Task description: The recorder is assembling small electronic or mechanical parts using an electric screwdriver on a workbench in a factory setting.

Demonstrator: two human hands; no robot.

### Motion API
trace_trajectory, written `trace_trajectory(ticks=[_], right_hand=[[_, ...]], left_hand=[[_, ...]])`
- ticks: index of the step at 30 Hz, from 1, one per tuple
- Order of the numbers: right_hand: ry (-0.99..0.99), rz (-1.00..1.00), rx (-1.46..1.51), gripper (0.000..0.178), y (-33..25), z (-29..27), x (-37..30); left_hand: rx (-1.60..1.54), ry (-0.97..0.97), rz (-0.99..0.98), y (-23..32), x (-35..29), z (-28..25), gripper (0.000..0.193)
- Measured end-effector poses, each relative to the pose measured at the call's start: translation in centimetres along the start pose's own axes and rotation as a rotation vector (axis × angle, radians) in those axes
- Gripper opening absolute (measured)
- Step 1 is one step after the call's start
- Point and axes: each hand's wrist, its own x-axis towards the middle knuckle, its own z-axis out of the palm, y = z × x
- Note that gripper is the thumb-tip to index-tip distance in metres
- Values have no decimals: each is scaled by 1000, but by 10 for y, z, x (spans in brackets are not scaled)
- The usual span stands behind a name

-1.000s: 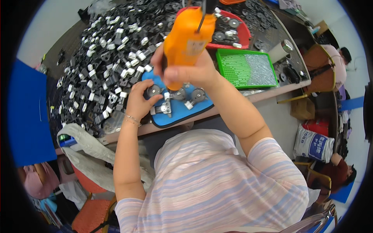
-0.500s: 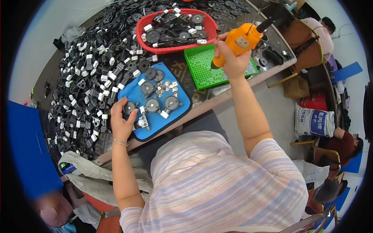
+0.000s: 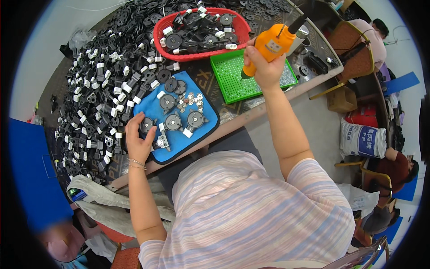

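Observation:
My right hand [image 3: 265,67] is wrapped round an orange electric screwdriver [image 3: 271,44], its dark tip pointing down over a green perforated tray [image 3: 228,92]. At the left edge of a blue mat [image 3: 188,136], my left hand [image 3: 139,136] has its thumb and fingers closed about a black caster wheel [image 3: 146,125]. Just right of that thumb lies a metal bracket piece [image 3: 161,142]. Several more black wheels [image 3: 173,122], some with white ends, rest on the mat beside a cluster of small metal discs [image 3: 189,102].
A large heap of black and white caster parts [image 3: 101,98] covers the table's left side. Behind the mat stands a red basket [image 3: 201,55] filled with assembled pieces. The table's pale edge [image 3: 309,85] runs along the near right. Other people sit at the far right.
My right hand and the screwdriver have shifted slightly left. My left hand keeps its place at the wheel, and the whole view has moved a little.

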Motion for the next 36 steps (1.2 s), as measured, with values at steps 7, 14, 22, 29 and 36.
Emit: trace_trajectory(ticks=[7, 14, 22, 29, 36], right_hand=[[4, -6, -21, 12, 0, 0, 4], [-174, 12, 324, 16, -26, 34, -8], [-525, 204, 503, 24, -24, 134, -65], [-586, 271, 440, 25, -27, 160, -75], [-527, 253, 491, 25, -25, 140, -55]], left_hand=[[-53, 25, -13, 19, -9, -15, 58], [60, -64, 66, 33, -28, -25, 60], [130, -33, 29, 41, -32, -12, 53], [85, -14, 26, 42, -32, -6, 50], [42, 48, -17, 38, -34, -10, 51]])
